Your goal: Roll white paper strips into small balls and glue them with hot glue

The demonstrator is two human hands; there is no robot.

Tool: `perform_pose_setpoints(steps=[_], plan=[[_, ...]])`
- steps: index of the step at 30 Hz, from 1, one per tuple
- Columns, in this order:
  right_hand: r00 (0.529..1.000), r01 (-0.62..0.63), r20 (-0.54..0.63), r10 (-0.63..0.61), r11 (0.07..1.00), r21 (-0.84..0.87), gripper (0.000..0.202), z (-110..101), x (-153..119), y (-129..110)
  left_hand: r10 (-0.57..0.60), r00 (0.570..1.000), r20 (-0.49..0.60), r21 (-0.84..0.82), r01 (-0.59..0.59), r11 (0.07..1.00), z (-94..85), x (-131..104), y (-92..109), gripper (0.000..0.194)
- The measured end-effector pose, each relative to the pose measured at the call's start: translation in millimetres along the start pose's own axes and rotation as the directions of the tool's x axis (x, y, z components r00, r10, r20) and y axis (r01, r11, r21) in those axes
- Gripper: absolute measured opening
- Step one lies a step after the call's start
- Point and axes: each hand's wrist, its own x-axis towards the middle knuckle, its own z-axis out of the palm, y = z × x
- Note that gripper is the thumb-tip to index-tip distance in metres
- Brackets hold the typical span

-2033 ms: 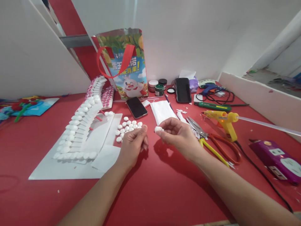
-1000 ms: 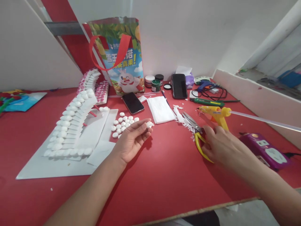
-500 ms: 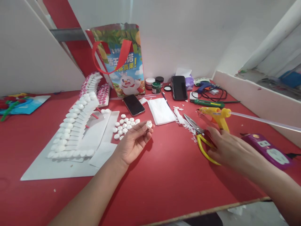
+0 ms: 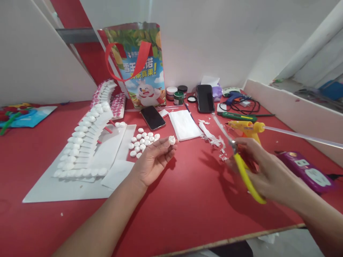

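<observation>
Between the thumb and fingers of my left hand [image 4: 155, 159] is a small white twisted paper ball [image 4: 172, 140]. My right hand [image 4: 261, 167] is wrapped round the scissors [image 4: 248, 178], which have yellow handles and blades pointing up and away, lifted off the red table. Several round white pieces [image 4: 142, 141] lie just beyond my left hand. Farther left, a curved structure edged with white balls [image 4: 77, 140] stands on a white board [image 4: 43, 189]. A stack of white paper sheets [image 4: 184, 125] sits near the middle, with white paper scraps [image 4: 211, 137] beside it.
The yellow glue gun [image 4: 245, 126] and a purple box [image 4: 305, 171] are at the right. Behind lie two phones [image 4: 152, 117], paint jars [image 4: 178, 97], a green screwdriver [image 4: 238, 116] and dark cables [image 4: 241, 105]. A colourful bag [image 4: 144, 71] stands against the wall.
My right hand has raised the scissors from the table and moved slightly right with them. My left hand, still pinching the white ball, has barely moved.
</observation>
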Motion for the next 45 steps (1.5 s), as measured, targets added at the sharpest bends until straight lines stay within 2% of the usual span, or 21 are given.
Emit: perform_pose_setpoints(steps=[4,10,20,29,37,45], plan=[[0.991,0.120,0.041,-0.127,0.982,0.145,0.047,7,7,-30,-0.004,0.999,0.040,-0.011,0.005,1.000,0.9,-1,-6,0.012],[0.977,0.176,0.110,-0.185,0.981,0.082,0.061,26,10,-47,-0.005,0.995,0.101,-0.004,0.005,1.000,2.0,-3,-12,0.018],[0.973,0.192,0.118,-0.200,0.979,0.070,0.061,29,13,-50,-0.027,0.987,0.157,0.090,0.013,0.996,4.3,-7,-15,0.023],[0.964,0.265,0.020,-0.267,0.961,0.079,0.058,31,3,-46,-0.063,0.988,0.141,0.094,0.050,0.994,4.1,-8,-18,0.021],[0.974,0.222,0.001,-0.225,0.962,0.162,0.055,34,-5,-40,-0.080,0.989,0.123,0.160,0.060,0.985,5.1,-8,-21,0.020],[0.981,0.195,-0.006,-0.196,0.969,0.152,0.050,36,-13,-36,-0.113,0.982,0.152,0.188,0.083,0.979,6.3,-9,-24,0.022]])
